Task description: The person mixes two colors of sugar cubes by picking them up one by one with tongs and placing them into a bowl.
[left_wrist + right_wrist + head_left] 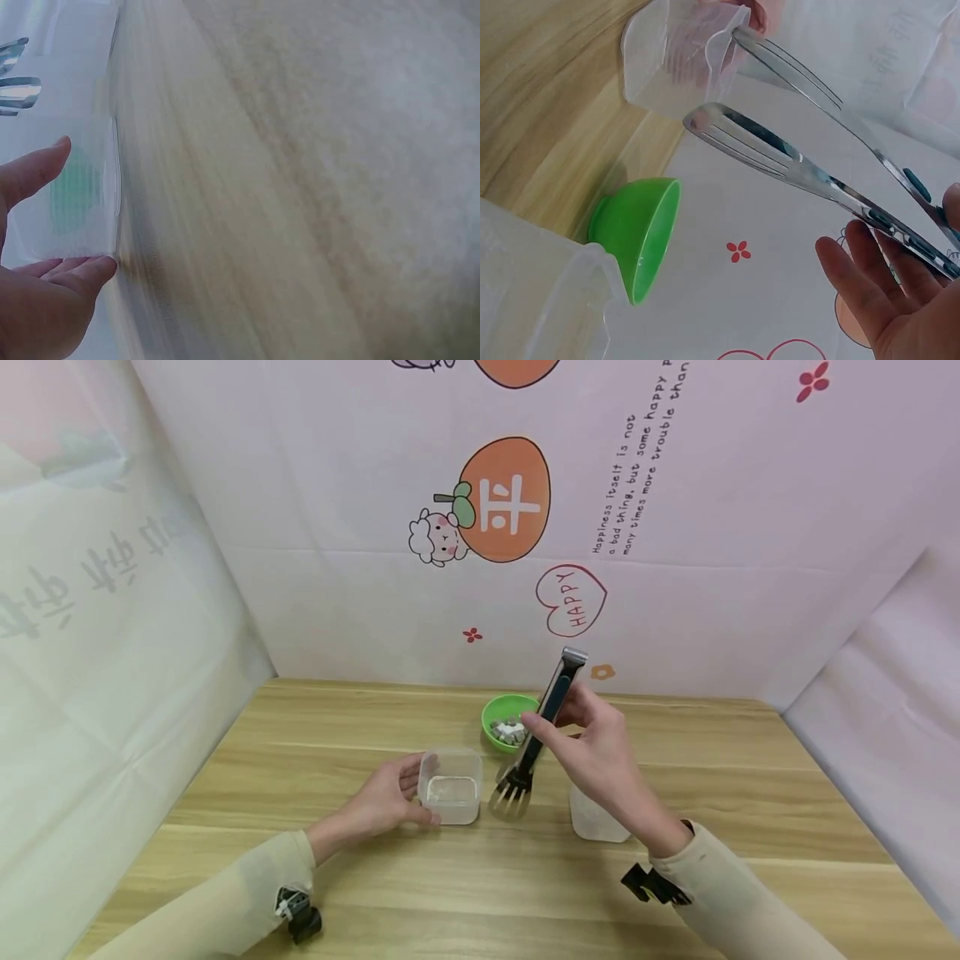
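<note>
Left hand (386, 802) cups the clear container (450, 788) on the counter (315, 735); it should stay braced. Right hand (600, 756) pinches the tongs (534, 743), tips apart just beside the container. Beyond, the green bowl (501, 710) holds small pieces; a gentle squeeze is advised.

Tongs and tub.
My steel tongs (538, 737) tilt open, tips just beside the clear tub (450, 786) standing upright.

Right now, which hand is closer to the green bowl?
The right hand. It holds the tongs just beside the green bowl, on its right. The left hand is farther off, nearer the camera, gripping the clear container.
</note>
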Available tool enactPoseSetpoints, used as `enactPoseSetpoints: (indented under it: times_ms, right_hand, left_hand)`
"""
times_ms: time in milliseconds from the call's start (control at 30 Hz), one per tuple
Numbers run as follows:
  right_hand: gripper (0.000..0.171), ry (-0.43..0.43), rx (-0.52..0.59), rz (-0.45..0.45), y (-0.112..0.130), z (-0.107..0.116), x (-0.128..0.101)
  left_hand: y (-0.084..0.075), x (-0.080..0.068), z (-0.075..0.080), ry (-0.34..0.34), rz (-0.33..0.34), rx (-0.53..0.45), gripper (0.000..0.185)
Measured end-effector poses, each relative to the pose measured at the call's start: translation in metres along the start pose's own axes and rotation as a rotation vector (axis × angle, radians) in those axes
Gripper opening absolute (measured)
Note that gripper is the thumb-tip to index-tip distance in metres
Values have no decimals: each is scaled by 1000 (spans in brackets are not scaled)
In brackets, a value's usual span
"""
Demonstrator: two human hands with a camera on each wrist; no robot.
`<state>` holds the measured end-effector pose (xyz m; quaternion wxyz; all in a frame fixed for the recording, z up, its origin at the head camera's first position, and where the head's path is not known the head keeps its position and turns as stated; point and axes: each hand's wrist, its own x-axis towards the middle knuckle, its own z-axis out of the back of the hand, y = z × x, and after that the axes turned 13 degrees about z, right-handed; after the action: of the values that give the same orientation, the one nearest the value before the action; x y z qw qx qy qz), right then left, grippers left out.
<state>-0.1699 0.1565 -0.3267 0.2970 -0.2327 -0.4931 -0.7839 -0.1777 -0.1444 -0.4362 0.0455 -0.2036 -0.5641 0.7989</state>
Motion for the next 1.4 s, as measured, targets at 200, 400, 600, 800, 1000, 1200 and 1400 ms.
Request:
enactPoseSetpoints:
  times_ms: [200, 400, 600, 800, 1000, 1200, 1400]
  right_hand:
    - [12, 23, 15, 47, -1, 2, -5]
    - [12, 22, 30, 111, 3, 6, -8]
    - [12, 29, -38, 154, 7, 11, -11]
    - [16, 95, -6, 98, 8, 16, -13]
    - [18, 137, -39, 95, 9, 20, -13]
    - [10, 188, 54, 73, 13, 25, -12]
    - [20, 244, 62, 31, 18, 28, -13]
  left_hand:
    - [0, 1, 1, 3, 5, -2, 105]
    - [1, 1, 0, -1, 7, 6, 106]
    - [2, 1, -1, -2, 11, 11, 106]
    - [1, 0, -1, 2, 1, 23, 108]
    - [-4, -5, 6, 39, -3, 81, 124]
    - [-21, -20, 24, 28, -37, 144, 126]
    - [-37, -35, 38, -4, -66, 152, 122]
